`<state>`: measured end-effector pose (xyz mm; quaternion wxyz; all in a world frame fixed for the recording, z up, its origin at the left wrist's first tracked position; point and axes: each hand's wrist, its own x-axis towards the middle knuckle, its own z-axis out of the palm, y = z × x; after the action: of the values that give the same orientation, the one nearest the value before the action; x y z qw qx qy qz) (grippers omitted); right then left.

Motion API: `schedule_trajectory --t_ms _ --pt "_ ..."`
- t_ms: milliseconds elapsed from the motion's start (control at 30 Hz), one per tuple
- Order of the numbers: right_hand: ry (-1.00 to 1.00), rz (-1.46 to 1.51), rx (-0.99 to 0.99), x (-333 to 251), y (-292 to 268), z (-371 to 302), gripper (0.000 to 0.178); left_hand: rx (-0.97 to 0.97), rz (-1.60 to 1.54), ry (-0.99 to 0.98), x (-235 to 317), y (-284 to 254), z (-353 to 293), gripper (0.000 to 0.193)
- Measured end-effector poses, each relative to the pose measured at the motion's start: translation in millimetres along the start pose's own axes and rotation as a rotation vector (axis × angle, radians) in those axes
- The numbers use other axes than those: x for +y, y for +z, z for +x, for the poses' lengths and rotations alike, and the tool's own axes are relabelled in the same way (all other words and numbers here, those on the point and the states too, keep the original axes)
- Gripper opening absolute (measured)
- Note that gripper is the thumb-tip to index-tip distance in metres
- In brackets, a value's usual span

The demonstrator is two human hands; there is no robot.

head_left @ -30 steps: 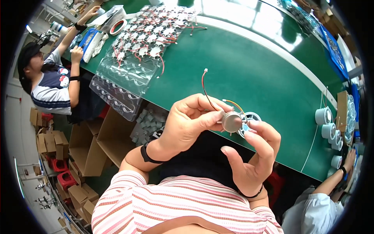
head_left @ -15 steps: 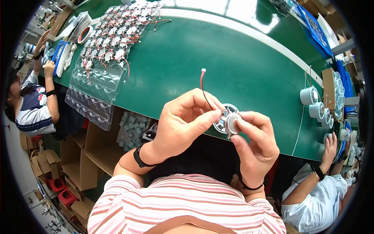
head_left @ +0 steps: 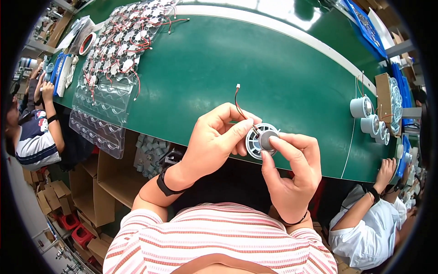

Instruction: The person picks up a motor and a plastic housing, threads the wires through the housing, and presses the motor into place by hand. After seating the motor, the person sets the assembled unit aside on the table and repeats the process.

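Note:
Over the bench's near edge, my left hand (head_left: 221, 137) pinches a pale blue spoked plastic ring (head_left: 252, 147) at its left rim. A thin red and black wire (head_left: 237, 101) runs up past its fingertips and ends in a small white plug. My right hand (head_left: 294, 166) has thumb and fingertips closed on a flat round grey disc (head_left: 268, 139). The disc lies against the ring's middle, and the wire's lower end passes close to it. Whether the disc is seated in the ring I cannot tell.
Clear molded trays (head_left: 98, 121) with several white and black wired pieces lie on the green bench (head_left: 205, 59) at left. Pale blue cups (head_left: 361, 107) stand at right near a cardboard strip (head_left: 383, 98). Co-workers sit on both sides. An open carton (head_left: 114, 180) sits below.
The grey disc has tipped flatter, its face now turned up over the ring. My right hand has shifted slightly left. The surroundings at left have slid leftward in view.

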<state>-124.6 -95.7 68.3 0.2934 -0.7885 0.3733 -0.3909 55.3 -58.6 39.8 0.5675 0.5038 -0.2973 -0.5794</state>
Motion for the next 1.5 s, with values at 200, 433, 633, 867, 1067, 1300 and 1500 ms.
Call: schedule_trajectory --t_ms 200,433,633,867,1067,1300,1500 --pt "-0.004 -0.025 -0.07 -2.9 -4.9 1.1 0.037 -0.034 -0.109 0.082 -16.1 -0.4 -4.7 0.011" --pt "-0.005 -0.075 -0.111 -1.9 -10.2 1.5 0.039 -0.076 0.021 0.11 -17.1 3.1 -2.7 0.009" --pt "0.023 -0.125 -0.134 -3.6 -12.2 0.3 0.039 -0.081 0.106 0.231 -26.0 2.4 -3.4 0.006" --pt "-0.042 -0.184 -0.139 1.8 -15.8 -1.3 0.038 -0.074 0.22 0.421 -37.5 2.8 -3.7 0.006" --pt "-0.044 -0.157 -0.16 7.1 -17.9 1.0 0.038 -0.084 0.237 0.431 -37.3 1.7 -3.0 0.007" --pt "-0.221 -0.348 -0.199 12.1 -22.6 -2.9 0.038 -0.01 0.163 0.428 -41.1 6.7 -6.8 0.01" --pt "-0.048 0.066 -0.115 26.8 0.9 -13.4 0.046 -0.034 0.175 0.496 -49.6 2.5 -4.0 0.012"
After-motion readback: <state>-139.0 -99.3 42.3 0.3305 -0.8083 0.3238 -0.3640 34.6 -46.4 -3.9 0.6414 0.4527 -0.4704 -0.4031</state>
